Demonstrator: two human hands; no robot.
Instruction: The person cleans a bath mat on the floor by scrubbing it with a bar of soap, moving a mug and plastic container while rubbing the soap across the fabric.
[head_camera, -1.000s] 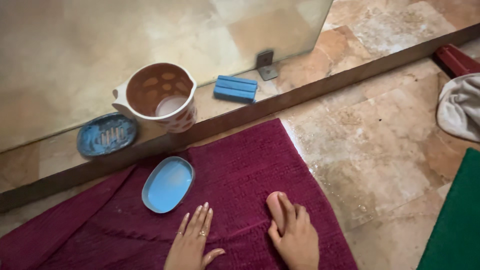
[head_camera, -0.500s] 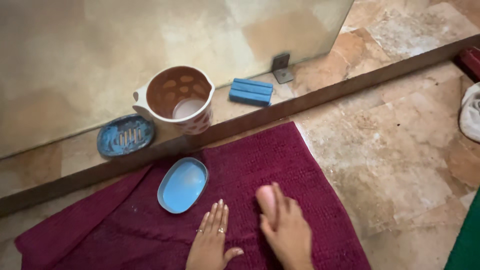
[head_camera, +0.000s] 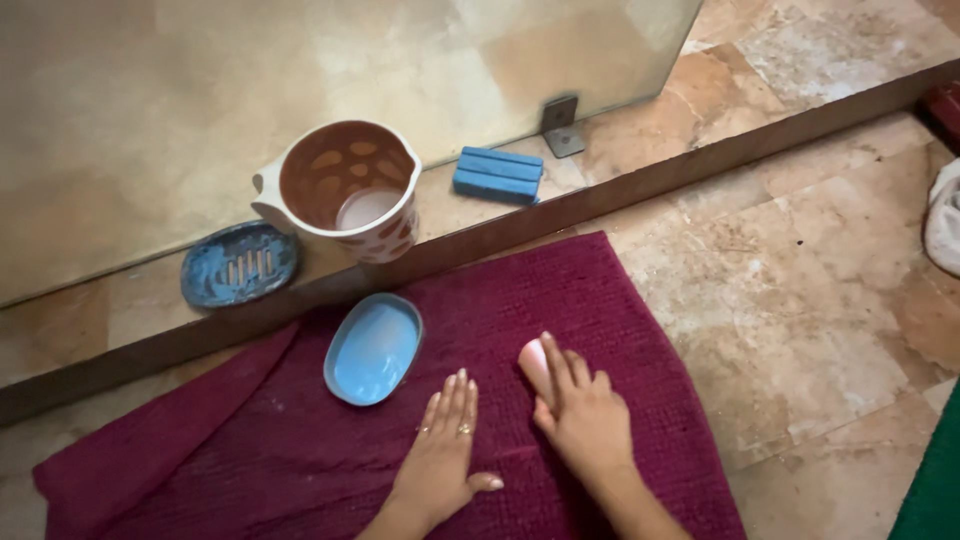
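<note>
Holding steady, right hand (head_camera: 580, 420) still covers pink soap (head_camera: 533, 362).

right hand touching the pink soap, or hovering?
Touching. The head view shows the right hand with fingers wrapped over the pink soap on the maroon mat, no gap visible.

- A home bathroom, seen at floor level beside a shower or wash area.
- Mottled beige stone floor tiles (head_camera: 800, 290), with a dark raised threshold strip (head_camera: 640, 185) dividing the floor.
- A glass panel (head_camera: 300, 90) stands on a metal bracket (head_camera: 561, 125).
- A dark red bath mat (head_camera: 560, 290) lies against the strip.
- Washing things: a blue soap dish (head_camera: 238, 263), its blue lid (head_camera: 373, 347), a blue bar (head_camera: 498, 174), a spotted water jug (head_camera: 345, 190) and a pink soap (head_camera: 535, 362).
</note>
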